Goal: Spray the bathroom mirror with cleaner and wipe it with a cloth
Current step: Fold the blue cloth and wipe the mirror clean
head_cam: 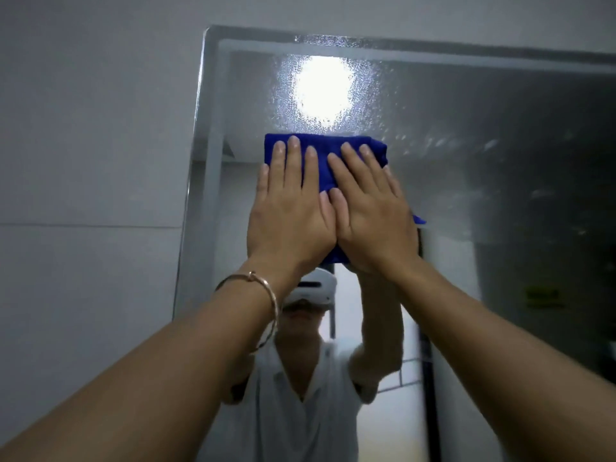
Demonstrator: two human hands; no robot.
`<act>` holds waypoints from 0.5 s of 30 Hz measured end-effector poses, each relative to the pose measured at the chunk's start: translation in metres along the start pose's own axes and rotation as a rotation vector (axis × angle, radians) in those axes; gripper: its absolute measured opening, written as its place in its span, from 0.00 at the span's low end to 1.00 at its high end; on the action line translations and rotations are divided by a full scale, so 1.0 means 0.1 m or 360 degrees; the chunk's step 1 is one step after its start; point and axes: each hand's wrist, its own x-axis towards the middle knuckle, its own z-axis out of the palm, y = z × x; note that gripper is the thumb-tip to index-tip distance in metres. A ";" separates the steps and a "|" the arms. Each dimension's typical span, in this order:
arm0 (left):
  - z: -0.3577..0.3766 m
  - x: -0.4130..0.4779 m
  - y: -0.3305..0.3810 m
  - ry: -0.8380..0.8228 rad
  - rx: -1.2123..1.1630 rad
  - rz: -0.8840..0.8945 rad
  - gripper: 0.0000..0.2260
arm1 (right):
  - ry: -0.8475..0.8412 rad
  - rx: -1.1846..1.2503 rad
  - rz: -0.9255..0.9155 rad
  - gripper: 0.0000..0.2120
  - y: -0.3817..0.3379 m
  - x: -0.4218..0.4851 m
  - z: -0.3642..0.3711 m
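A large wall mirror [483,135] fills the upper right of the head view, its top part speckled with spray droplets around a bright reflected light. A folded blue cloth [321,168] lies flat against the glass just below that light. My left hand [290,208] and my right hand [370,215] press side by side on the cloth, fingers extended and pointing up, thumbs touching. A thin bangle circles my left wrist. No spray bottle is visible.
Grey wall tiles [90,161] lie left of the mirror's rounded frame edge [196,135]. The glass reflects a person in a white shirt with a headset, a dark vertical door frame and a small yellow label at right.
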 end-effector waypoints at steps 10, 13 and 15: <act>0.06 -1.05 0.28 -0.0022 0.0030 0.0149 0.26 | -0.0007 -0.0029 0.0041 0.24 -0.07 -1.17 -0.14; 0.05 -1.15 0.33 -0.0107 0.0072 0.0177 0.26 | -0.0031 -0.0045 0.0048 0.24 -0.06 -1.30 -0.17; 0.03 -1.15 0.33 -0.0129 0.0068 0.0195 0.26 | -0.0022 -0.0044 0.0038 0.24 -0.06 -1.32 -0.17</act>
